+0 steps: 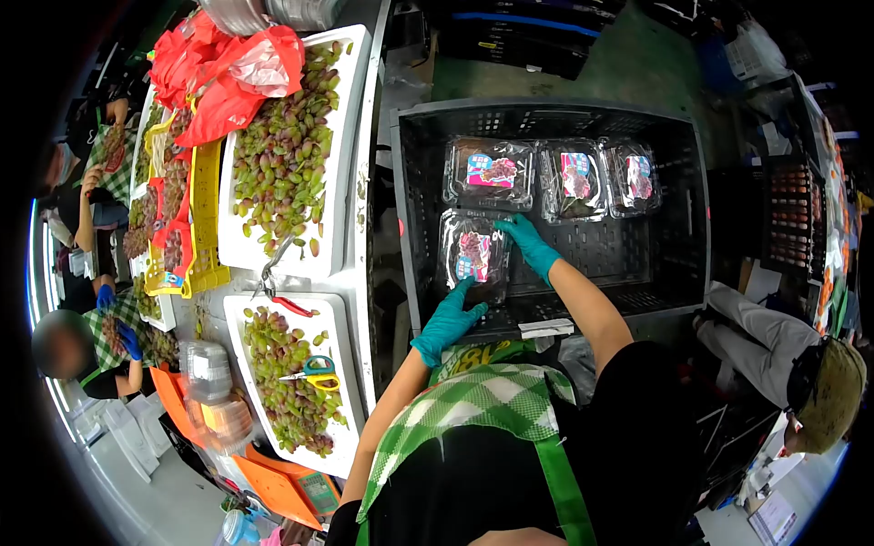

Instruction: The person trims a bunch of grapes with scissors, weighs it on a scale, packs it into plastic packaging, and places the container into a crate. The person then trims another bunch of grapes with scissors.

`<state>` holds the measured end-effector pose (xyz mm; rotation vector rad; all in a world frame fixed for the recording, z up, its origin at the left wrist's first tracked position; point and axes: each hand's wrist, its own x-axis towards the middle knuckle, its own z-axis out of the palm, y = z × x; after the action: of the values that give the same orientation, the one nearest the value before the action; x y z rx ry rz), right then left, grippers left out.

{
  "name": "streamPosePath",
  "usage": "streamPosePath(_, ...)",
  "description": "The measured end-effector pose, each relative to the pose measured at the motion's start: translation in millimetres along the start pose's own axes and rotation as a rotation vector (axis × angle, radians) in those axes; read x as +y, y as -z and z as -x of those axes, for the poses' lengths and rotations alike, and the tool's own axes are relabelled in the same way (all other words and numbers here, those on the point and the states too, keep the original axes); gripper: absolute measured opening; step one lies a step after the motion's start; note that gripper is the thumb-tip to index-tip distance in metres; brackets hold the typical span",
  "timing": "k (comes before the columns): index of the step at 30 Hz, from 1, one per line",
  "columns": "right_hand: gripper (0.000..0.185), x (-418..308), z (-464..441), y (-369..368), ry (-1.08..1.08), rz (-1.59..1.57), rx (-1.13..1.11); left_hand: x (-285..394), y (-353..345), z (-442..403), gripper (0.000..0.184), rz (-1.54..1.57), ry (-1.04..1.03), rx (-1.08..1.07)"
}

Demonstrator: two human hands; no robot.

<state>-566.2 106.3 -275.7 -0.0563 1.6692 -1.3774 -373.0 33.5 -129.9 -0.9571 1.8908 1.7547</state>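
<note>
A clear plastic clamshell box of grapes [475,244] with a pink and blue label lies in the near left corner of a black plastic crate [553,320]. My left hand [448,326], in a teal glove, rests on its near edge, one finger stretched onto the lid by the label. Gripping the far right corner is my right hand [531,247], also gloved. The undersides of both hands are hidden. Along the crate's far side sit more clamshells: one at the left [490,173], one in the middle [574,182] and one at the right [630,179].
Left of the crate, white trays hold loose grapes [287,155]; red-handled pruners [282,296] and scissors [319,371] lie there. A yellow basket [211,227], red bags [228,73] and empty clamshells [209,373] stand nearby. Co-workers are at the far left; another person [774,346] is at right.
</note>
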Motion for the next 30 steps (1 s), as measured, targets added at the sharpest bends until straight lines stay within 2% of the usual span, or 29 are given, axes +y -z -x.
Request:
streamPosePath(3, 0.034, 9.2, -23.8, 2.4, -0.053, 0.202, -0.033, -10.5, -2.2, -3.6, 0.060, 0.002, -0.036, 0.022)
streamPosePath(4, 0.034, -3.6, -10.3, -2.5, -0.016, 0.049, -0.077, -11.2, -2.6, -2.6, 0.058, -0.004, -0.073, 0.041)
streamPosePath(5, 0.034, -5.5, -1.5, -8.1, 0.047, -0.052, -0.006, -18.6, -4.7, -4.8, 0.057, 0.069, -0.081, 0.041)
streamPosePath(6, 0.037, -9.3, -0.9, -3.9, -0.039, 0.091, -0.031, -21.8, -5.3, -5.1, 0.057, 0.074, -0.134, 0.072)
streamPosePath(8, 0.037, -14.3, 12.0, -3.1, -0.023, 0.052, 0.013, -18.3, -4.6, 1.3, 0.055, 0.131, -0.195, 0.130)
streamPosePath(9, 0.035, -19.0, 14.7, -0.3, -0.035, 0.144, 0.001, -13.8, -1.5, 6.6, 0.051, 0.192, -0.256, 0.100)
streamPosePath(10, 0.040, -11.7, 7.5, 6.4, -0.113, 0.148, -0.030, -8.8, 1.6, 13.4, 0.047, 0.268, -0.276, 0.077)
streamPosePath(12, 0.051, -15.0, 10.0, 9.9, 0.068, 0.597, 0.190, -1.6, 12.5, 32.0, 0.044, 0.368, -0.320, 0.056)
streamPosePath(13, 0.048, -13.5, 1.5, 4.6, 0.130, 0.592, 0.272, 0.7, 19.1, 43.3, 0.043, 0.391, -0.337, 0.058)
streamPosePath(14, 0.045, -10.8, -1.4, 3.7, 0.302, 0.580, 0.321, 2.9, 25.8, 55.0, 0.043, 0.413, -0.357, 0.057)
streamPosePath(15, 0.042, -34.7, 13.2, -10.3, 0.476, 0.557, 0.372, 5.3, 33.9, 68.6, 0.043, 0.447, -0.358, 0.068)
streamPosePath(17, 0.038, -83.6, 48.1, -55.2, 0.759, 0.725, 0.468, 2.8, 48.5, 97.5, 0.044, 0.514, -0.356, 0.090)
streamPosePath(18, 0.037, -98.6, 60.8, -79.3, 0.827, 0.723, 0.464, -5.7, 53.6, 108.9, 0.044, 0.523, -0.372, 0.110)
streamPosePath(19, 0.035, -105.8, 66.6, -101.3, 0.851, 0.592, 0.357, -12.0, 59.7, 123.2, 0.044, 0.559, -0.384, 0.134)
streamPosePath(21, 0.032, -115.0, 82.3, -150.2, 0.745, 0.378, 0.159, -24.8, 69.8, 155.3, 0.044, 0.636, -0.415, 0.170)
streamPosePath(22, 0.031, -127.6, 99.1, -176.7, 0.669, 0.270, -0.024, -38.9, 73.5, 166.0, 0.044, 0.672, -0.402, 0.182)
streamPosePath(23, 0.032, -116.9, 91.4, -197.2, 0.825, 0.352, -0.002, -47.6, 76.0, 178.8, 0.042, 0.722, -0.408, 0.242)
streamPosePath(25, 0.035, -121.9, 109.8, -245.5, 0.849, 0.397, -0.101, -63.5, 83.9, 204.0, 0.041, 0.758, -0.423, 0.330)
streamPosePath(29, 0.050, -132.0, 129.4, -340.9, 0.906, 0.462, -0.340, -96.8, 94.4, 229.5, 0.039, 0.910, -0.469, 0.373)
streamPosePath(30, 0.055, -136.3, 129.4, -363.4, 0.939, 0.455, -0.427, -102.5, 99.0, 233.8, 0.039, 0.847, -0.462, 0.401)
